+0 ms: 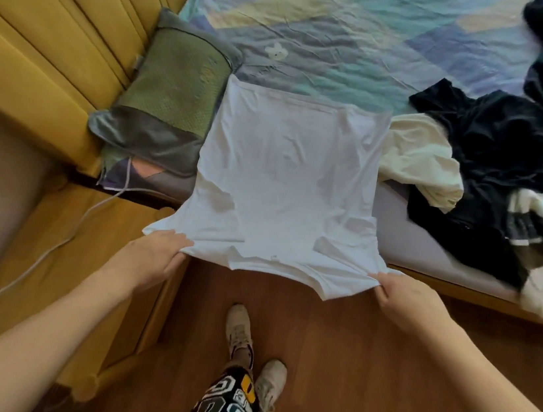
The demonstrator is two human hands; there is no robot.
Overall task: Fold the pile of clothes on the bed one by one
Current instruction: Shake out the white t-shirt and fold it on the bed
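Now one white T-shirt lies spread flat across the near edge of the bed, its hem away from the person and its shoulders hanging just past the mattress edge toward them. Two bare hands hold it: the left hand pinches the shirt's left shoulder corner with curled fingers and thumb, and the right hand pinches the right shoulder corner in the same way, so the neckline sags between the two grips. Beyond the right hand and further out to its side sits one loose pile of clothes, a tangle in which dark garments and pale ones can be seen, though how many pieces it holds cannot be counted; one cream piece of it lies just beside the shirt's right edge. Beyond the left hand, one green and grey pillow rests against the yellow padded headboard, touching the shirt's left edge. One white cable trails from under the pillow past the outer side of the left hand. Below and between the hands, two pale shoes stand on the wooden floor.
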